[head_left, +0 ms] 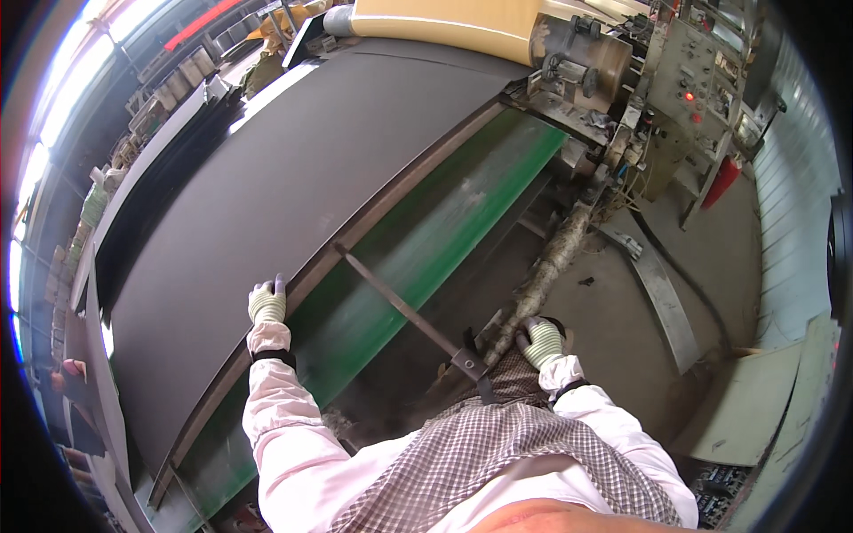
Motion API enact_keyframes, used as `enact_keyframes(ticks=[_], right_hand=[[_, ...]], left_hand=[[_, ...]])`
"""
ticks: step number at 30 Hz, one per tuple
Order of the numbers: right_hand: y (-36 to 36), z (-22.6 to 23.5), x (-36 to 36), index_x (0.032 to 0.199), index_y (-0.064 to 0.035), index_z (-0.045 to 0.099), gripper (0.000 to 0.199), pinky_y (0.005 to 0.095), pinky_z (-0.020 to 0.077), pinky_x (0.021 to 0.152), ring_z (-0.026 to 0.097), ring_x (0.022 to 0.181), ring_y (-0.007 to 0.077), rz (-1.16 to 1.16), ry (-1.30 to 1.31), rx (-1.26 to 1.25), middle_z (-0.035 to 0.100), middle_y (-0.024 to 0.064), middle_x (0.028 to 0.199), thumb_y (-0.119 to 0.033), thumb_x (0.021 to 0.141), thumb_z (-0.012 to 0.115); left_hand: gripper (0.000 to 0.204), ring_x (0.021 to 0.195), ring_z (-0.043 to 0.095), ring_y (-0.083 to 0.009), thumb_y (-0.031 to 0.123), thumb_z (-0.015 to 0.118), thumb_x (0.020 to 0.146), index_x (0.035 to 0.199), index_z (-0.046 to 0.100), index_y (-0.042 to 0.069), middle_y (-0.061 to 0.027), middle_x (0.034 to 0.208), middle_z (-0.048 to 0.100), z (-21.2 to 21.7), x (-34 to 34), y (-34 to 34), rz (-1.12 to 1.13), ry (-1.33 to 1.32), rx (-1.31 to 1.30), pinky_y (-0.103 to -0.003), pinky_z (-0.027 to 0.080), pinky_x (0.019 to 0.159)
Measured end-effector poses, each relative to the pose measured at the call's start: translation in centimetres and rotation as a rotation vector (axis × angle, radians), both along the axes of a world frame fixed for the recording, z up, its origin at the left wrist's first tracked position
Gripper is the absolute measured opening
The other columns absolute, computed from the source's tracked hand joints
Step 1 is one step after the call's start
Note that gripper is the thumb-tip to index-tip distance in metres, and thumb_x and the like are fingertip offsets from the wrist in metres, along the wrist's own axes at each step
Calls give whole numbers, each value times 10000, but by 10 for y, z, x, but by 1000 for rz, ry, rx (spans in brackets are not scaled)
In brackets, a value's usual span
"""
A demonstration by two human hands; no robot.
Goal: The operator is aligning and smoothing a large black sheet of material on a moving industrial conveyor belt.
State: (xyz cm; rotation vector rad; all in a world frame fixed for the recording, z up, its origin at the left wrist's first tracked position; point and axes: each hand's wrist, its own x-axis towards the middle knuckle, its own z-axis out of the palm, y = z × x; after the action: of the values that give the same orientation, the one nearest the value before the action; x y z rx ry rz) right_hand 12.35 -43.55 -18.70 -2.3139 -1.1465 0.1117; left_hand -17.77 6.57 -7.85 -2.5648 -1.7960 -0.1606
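A broad dark grey sheet [293, 169] slopes across the machine from the upper middle toward the lower left. My left hand [268, 304], in a striped glove with dark fingertips, lies at the sheet's near edge with its fingers stretched onto it. Under that edge runs a brown metal bar [391, 205]. My right hand [542, 343], gloved alike, is low beside my checked apron [498, 435], close to the near end of a crusted pipe [562, 244]. Its fingers are loosely bent, and I see nothing held in them.
A green panel [462, 209] lies below the bar, crossed by a metal rod [400, 305]. Beyond stand a tan roll [444, 22] and a control panel [697, 84] with red lights. A metal strip [662, 306] and dark hose [689, 280] lie on the floor at right.
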Motion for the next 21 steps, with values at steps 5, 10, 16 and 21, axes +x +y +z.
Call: enact_keyframes(ticks=[5, 10, 16, 21], right_hand=[[-1, 3, 1, 898, -51, 631, 227, 479, 472, 759, 601, 834, 383, 1, 4, 51, 635, 191, 871, -244, 778, 632], [0, 7, 3, 889, -44, 596, 229, 472, 459, 765, 585, 832, 367, 41, -1, 59, 617, 177, 834, -243, 779, 625], [0, 7, 5, 881, -47, 597, 209, 476, 457, 756, 587, 822, 366, 52, 23, 84, 616, 176, 822, -231, 784, 625], [-1, 10, 7, 884, -50, 620, 226, 477, 476, 742, 604, 818, 383, 22, 83, 39, 635, 190, 852, -250, 779, 628]], left_hand=[[595, 1108, 547, -346, 567, 330, 942, 1139, 667, 118, -153, 1181, 613, 15, 75, -17, -122, 30, -30, -431, 403, 1003], [655, 1116, 556, -329, 613, 309, 927, 1128, 673, 106, -153, 1169, 620, 26, 147, -23, -167, 78, -85, -421, 416, 992], [717, 1105, 577, -323, 667, 298, 903, 1081, 695, 97, -156, 1146, 634, 40, 234, -30, -220, 118, -183, -419, 436, 971], [694, 1119, 575, -320, 657, 309, 910, 1086, 694, 107, -153, 1137, 647, 37, 292, -37, -249, 109, -195, -415, 422, 985]])
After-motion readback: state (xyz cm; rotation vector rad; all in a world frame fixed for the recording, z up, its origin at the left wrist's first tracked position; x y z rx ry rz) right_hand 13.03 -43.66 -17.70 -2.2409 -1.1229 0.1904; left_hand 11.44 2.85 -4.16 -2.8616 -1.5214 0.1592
